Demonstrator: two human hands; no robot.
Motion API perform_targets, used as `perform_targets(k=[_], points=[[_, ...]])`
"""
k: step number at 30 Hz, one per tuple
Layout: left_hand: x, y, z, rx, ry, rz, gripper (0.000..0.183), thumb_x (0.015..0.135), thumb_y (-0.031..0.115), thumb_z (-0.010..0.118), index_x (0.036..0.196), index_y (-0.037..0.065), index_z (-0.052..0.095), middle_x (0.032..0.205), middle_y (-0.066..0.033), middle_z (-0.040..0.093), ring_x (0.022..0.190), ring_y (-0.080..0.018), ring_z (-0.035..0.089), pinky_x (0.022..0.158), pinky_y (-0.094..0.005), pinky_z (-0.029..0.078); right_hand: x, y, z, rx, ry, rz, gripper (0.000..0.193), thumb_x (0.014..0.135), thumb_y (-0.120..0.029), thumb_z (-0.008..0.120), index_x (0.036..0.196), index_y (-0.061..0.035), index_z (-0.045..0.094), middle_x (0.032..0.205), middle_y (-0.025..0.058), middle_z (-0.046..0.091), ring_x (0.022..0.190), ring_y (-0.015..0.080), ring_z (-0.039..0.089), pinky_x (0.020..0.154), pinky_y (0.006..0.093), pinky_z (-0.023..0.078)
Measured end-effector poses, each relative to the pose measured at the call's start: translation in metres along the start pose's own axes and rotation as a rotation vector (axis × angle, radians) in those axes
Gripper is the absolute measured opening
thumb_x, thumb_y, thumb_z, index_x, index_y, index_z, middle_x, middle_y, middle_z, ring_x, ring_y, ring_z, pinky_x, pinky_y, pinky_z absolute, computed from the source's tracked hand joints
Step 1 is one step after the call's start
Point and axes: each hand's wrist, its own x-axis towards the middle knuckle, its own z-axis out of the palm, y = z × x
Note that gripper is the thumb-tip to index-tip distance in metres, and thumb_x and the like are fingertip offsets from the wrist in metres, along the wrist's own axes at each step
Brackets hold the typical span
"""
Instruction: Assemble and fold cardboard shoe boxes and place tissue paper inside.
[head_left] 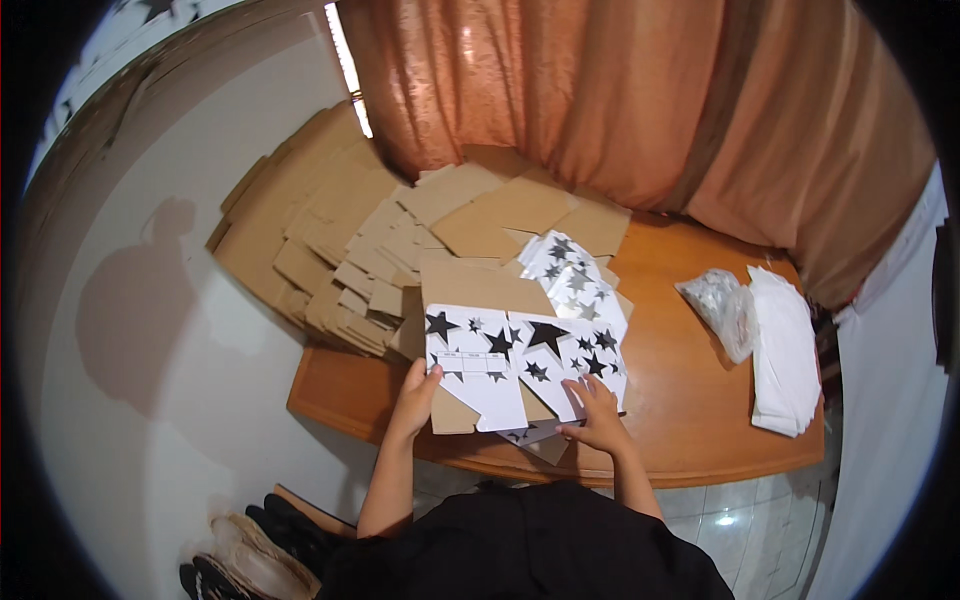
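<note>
A flat, unfolded cardboard box blank [480,395], white with black stars and a small printed grid, lies in front of me near the table's front edge. It has notches cut along its near side, and plain brown cardboard [455,417] shows beneath it. My left hand [410,402] pinches the left edge, thumb on top and the other fingers hidden underneath. On the right half of the blank rests my right hand [598,418], its fingers apart and touching the printed surface. Another star-printed piece [520,434] peeks out below the near edge.
Stacks of flat brown cardboard [340,225] cover the table's left and back. Shiny star-printed sheets [570,275] lie behind the blank. On the right of the wooden table [670,390] are a clear plastic bag [720,305] and a white folded bundle [783,350]. An orange curtain [600,100] hangs behind.
</note>
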Motion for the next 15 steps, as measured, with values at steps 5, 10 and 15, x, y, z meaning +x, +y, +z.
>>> perform_targets(k=[5,10,15], points=[[0.03,-0.002,0.015,-0.129,-0.135,0.013,0.02,0.097,0.022,0.045,0.102,0.003,0.048,0.098,-0.004,0.055,0.089,-0.0079,0.048,0.081,-0.0252,0.041,-0.02,0.045,-0.037,0.054,0.148,0.053,0.075,0.061,-0.032,0.081,0.128,-0.0209,0.048,0.135,0.02,0.037,0.127,0.0373,0.033,0.103,0.0575,0.02],[0.037,-0.002,0.037,-0.28,-0.162,-0.03,0.024,0.097,0.019,0.044,0.112,0.001,0.049,0.11,-0.0066,0.057,0.098,-0.0116,0.051,0.088,-0.027,0.04,-0.048,0.073,-0.068,0.007,0.24,0.13,0.065,0.068,-0.029,0.076,0.126,-0.0215,0.048,0.132,0.0165,0.041,0.126,0.0344,0.035,0.101,0.065,0.017],[0.034,0.006,0.05,-0.303,-0.281,-0.034,0.034,0.096,0.014,0.042,0.126,-0.002,0.042,0.122,-0.0095,0.054,0.106,-0.0151,0.053,0.091,-0.0284,0.04,-0.067,0.085,-0.093,0.004,0.359,0.062,0.048,0.069,-0.017,0.07,0.116,-0.0195,0.058,0.129,0.0115,0.045,0.123,0.0296,0.039,0.102,0.0628,0.018]])
